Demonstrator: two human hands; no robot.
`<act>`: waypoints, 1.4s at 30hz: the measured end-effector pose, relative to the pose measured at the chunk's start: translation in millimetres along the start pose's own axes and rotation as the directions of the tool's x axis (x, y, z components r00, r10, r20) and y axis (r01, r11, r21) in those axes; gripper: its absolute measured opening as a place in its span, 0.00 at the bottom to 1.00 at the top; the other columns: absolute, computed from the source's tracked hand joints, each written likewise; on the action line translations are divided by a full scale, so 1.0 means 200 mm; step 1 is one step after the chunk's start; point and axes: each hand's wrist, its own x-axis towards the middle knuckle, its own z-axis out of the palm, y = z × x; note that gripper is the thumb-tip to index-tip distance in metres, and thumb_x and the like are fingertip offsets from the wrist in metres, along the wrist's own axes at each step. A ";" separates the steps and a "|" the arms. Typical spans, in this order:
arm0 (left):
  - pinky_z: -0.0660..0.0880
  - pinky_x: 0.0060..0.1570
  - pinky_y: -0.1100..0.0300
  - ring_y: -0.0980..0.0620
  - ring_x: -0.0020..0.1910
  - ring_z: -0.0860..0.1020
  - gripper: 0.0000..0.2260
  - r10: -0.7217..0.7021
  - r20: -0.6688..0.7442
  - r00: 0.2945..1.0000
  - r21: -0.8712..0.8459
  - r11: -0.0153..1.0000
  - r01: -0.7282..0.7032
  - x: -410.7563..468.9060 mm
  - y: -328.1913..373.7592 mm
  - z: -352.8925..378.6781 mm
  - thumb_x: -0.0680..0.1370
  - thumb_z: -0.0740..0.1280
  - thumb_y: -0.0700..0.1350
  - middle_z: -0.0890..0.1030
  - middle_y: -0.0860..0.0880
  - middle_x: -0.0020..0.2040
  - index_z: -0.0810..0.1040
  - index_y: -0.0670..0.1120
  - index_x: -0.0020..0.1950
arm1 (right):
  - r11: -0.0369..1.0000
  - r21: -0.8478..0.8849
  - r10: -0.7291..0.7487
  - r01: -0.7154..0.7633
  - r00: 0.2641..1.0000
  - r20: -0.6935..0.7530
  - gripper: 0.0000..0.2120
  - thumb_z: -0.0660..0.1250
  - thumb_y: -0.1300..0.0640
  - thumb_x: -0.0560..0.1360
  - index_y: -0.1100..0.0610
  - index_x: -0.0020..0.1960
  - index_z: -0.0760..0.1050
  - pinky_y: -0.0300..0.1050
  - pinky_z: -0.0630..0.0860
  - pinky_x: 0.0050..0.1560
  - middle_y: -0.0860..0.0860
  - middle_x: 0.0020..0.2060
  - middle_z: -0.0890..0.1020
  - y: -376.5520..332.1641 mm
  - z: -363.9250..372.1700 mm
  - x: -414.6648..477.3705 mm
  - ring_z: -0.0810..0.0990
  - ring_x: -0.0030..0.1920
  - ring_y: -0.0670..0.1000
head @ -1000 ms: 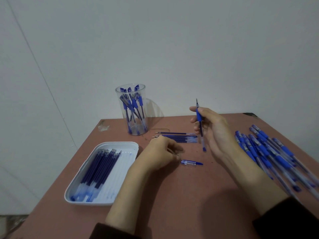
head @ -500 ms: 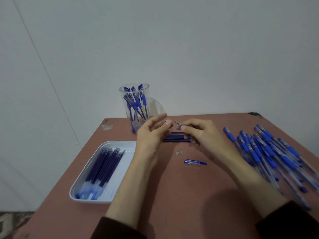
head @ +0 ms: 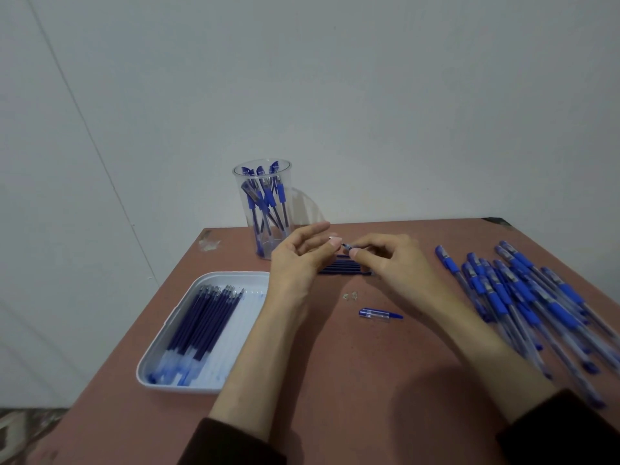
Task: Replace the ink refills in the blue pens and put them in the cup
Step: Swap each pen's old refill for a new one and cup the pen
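My right hand [head: 392, 263] grips a blue pen [head: 345, 246] above the table's middle; only its tip end shows past the fingers. The thumb and a fingertip of my left hand [head: 298, 260] pinch at that tip. A clear cup [head: 265, 209] holding several blue pens stands just behind my left hand. New refills [head: 201, 317] lie in a white tray [head: 235, 275] at the left. A loose pen cap [head: 379, 313] lies on the table below my hands. Many blue pens [head: 523, 297] are piled at the right.
Several loose refills [head: 342, 268] lie on the table under my hands, partly hidden. Small clear bits [head: 350, 295] sit near the cap. The reddish table [head: 335, 380] ends at a white wall behind the cup; its left edge runs past the tray.
My right hand brought the upright pen down and left. My left hand rose from the table to meet the pen's tip. In the last half second the hands hardly moved.
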 end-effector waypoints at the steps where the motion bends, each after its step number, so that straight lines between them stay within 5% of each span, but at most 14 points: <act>1: 0.78 0.45 0.66 0.56 0.39 0.81 0.13 0.003 0.000 1.000 0.003 1.000 -0.003 0.00 0.00 0.00 0.73 0.69 0.32 0.83 0.50 0.39 0.78 0.42 0.56 | 1.000 -0.016 -0.009 0.009 1.000 -0.006 0.05 0.69 0.56 0.74 0.48 0.42 0.82 0.54 0.76 0.45 0.54 0.34 0.82 0.00 0.00 0.00 0.79 0.40 0.56; 8: 0.73 0.36 0.71 0.61 0.36 0.80 0.14 0.036 0.045 0.998 0.144 0.989 -0.042 0.00 -0.01 0.01 0.73 0.70 0.34 0.84 0.51 0.40 0.78 0.43 0.57 | 0.987 -0.149 -0.059 0.054 0.998 -0.032 0.04 0.69 0.52 0.74 0.46 0.45 0.82 0.46 0.77 0.41 0.46 0.35 0.82 0.01 0.00 -0.01 0.78 0.36 0.45; 12: 0.77 0.45 0.66 0.56 0.41 0.82 0.14 -0.001 0.066 0.998 0.036 0.999 -0.001 0.00 0.00 0.01 0.74 0.69 0.34 0.84 0.50 0.42 0.77 0.46 0.56 | 1.000 -0.026 -0.014 0.013 0.999 -0.043 0.01 0.71 0.53 0.73 0.49 0.43 0.80 0.43 0.73 0.37 0.46 0.31 0.80 0.00 0.00 -0.01 0.72 0.30 0.42; 17: 0.76 0.56 0.57 0.50 0.45 0.82 0.13 0.075 0.012 0.997 0.006 0.997 -0.075 0.00 0.00 0.02 0.73 0.71 0.36 0.83 0.51 0.37 0.77 0.48 0.54 | 0.997 0.076 -0.006 0.007 1.000 -0.013 0.03 0.71 0.54 0.72 0.53 0.42 0.80 0.44 0.74 0.38 0.49 0.30 0.81 -0.05 0.01 -0.01 0.76 0.32 0.50; 23: 0.79 0.47 0.60 0.49 0.48 0.83 0.20 0.096 0.074 0.993 -0.181 0.980 -0.082 -0.01 0.02 0.04 0.73 0.67 0.29 0.84 0.45 0.46 0.73 0.49 0.59 | 0.970 0.221 0.088 -0.102 0.994 0.072 0.05 0.68 0.54 0.75 0.54 0.44 0.80 0.41 0.64 0.27 0.52 0.30 0.81 -0.05 0.00 -0.01 0.69 0.26 0.47; 30: 0.78 0.52 0.60 0.49 0.50 0.82 0.14 0.095 0.038 0.995 -0.096 0.991 -0.091 0.01 -0.01 0.02 0.74 0.70 0.36 0.83 0.46 0.48 0.76 0.48 0.57 | 0.876 0.455 0.129 -0.157 0.987 0.091 0.05 0.67 0.58 0.76 0.59 0.45 0.80 0.39 0.62 0.26 0.54 0.29 0.79 -0.07 0.02 -0.01 0.68 0.26 0.47; 35: 0.74 0.63 0.48 0.42 0.55 0.80 0.08 0.034 0.063 0.997 0.011 0.999 -0.035 0.00 -0.02 0.03 0.76 0.68 0.43 0.82 0.36 0.49 0.82 0.40 0.50 | 0.887 0.434 0.147 -0.161 0.987 0.065 0.06 0.67 0.58 0.75 0.61 0.45 0.79 0.39 0.62 0.26 0.55 0.30 0.78 -0.07 0.01 -0.01 0.68 0.26 0.47; 39: 0.77 0.45 0.43 0.38 0.36 0.78 0.12 -0.005 0.166 0.986 -0.123 0.992 0.026 -0.03 -0.02 0.05 0.76 0.69 0.45 0.74 0.36 0.33 0.78 0.35 0.47 | 0.884 0.435 0.136 -0.171 0.984 0.111 0.07 0.66 0.60 0.76 0.64 0.47 0.79 0.43 0.65 0.29 0.57 0.30 0.78 -0.07 0.03 -0.01 0.68 0.24 0.46; 42: 0.73 0.54 0.33 0.30 0.43 0.78 0.16 -0.002 0.122 0.993 -0.117 0.993 0.016 -0.01 -0.04 0.04 0.72 0.75 0.51 0.75 0.37 0.37 0.80 0.40 0.49 | 0.845 0.501 0.147 -0.189 0.981 0.123 0.06 0.66 0.60 0.76 0.61 0.44 0.79 0.42 0.62 0.28 0.56 0.29 0.78 -0.08 0.04 -0.01 0.68 0.25 0.47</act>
